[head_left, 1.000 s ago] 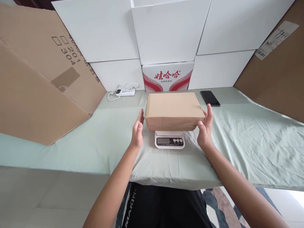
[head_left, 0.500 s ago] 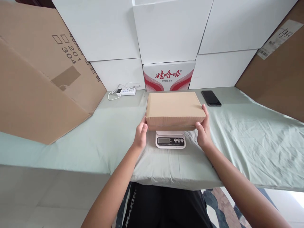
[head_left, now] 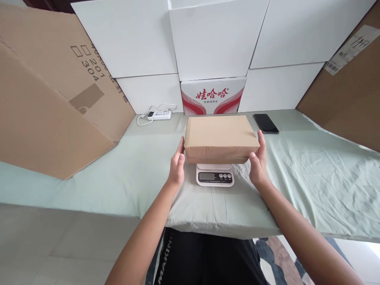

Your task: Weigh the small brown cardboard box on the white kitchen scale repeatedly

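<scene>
A closed brown cardboard box [head_left: 221, 132] lies flat on a small white digital kitchen scale [head_left: 215, 179], hiding most of its platform. The scale's display and buttons show in front of the box; no reading can be made out. At the box's left side is my left hand [head_left: 177, 164], its fingers stretched out along the edge and not wrapped round it. My right hand [head_left: 259, 164] is open at the right front corner, fingers apart and thumb close to the front face. Whether either hand still touches the box is hard to tell.
Behind the box stands a white and red carton [head_left: 212, 95] under white panels [head_left: 218, 43]. A black phone [head_left: 266, 123] lies at the back right, a white power strip with a cable [head_left: 159, 114] at the back left. Large cardboard sheets [head_left: 56, 103] flank the cloth-covered table [head_left: 118, 178].
Both hands have loosened and drawn slightly outward from the box, which stays on the scale. The left fingers now show beside its edge. The whole view has shifted a little.
</scene>
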`<state>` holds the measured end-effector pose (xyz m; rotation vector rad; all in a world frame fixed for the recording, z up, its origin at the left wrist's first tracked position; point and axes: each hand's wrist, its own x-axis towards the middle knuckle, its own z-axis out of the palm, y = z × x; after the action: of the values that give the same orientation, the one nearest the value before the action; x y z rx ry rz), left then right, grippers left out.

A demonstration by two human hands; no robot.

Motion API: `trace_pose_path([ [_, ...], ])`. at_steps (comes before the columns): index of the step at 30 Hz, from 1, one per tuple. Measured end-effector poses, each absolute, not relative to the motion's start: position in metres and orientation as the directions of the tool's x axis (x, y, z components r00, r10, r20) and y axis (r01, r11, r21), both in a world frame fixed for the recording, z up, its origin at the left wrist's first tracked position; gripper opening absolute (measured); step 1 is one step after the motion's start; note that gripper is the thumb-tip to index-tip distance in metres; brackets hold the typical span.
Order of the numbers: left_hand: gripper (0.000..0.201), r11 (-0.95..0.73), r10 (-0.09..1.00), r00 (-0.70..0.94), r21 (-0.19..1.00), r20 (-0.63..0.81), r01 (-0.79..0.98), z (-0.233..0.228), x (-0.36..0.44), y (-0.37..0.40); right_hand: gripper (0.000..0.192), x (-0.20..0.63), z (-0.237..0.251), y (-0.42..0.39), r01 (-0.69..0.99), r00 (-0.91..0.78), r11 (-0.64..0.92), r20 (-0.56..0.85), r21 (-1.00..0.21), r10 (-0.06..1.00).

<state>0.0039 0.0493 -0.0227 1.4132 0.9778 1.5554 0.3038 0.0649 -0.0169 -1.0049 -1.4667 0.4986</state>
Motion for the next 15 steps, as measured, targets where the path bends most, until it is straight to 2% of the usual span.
trace_pose_path([
  [7, 0.092, -0.369, 0.929, -0.055, 0.927, 0.366, -0.06, -0.0199, 0.0048, 0.0487, 0.085, 0.3065, -0.0252, 0.0672, 0.31, 0.076, 0.526, 0.572, -0.792, 0.817],
  [15, 0.084, -0.383, 0.923, -0.044, 0.923, 0.381, -0.035, -0.0187, 0.0087, 0.049, 0.08, 0.3042, -0.0248, 0.0639, 0.305, 0.067, 0.535, 0.578, -0.788, 0.813],
])
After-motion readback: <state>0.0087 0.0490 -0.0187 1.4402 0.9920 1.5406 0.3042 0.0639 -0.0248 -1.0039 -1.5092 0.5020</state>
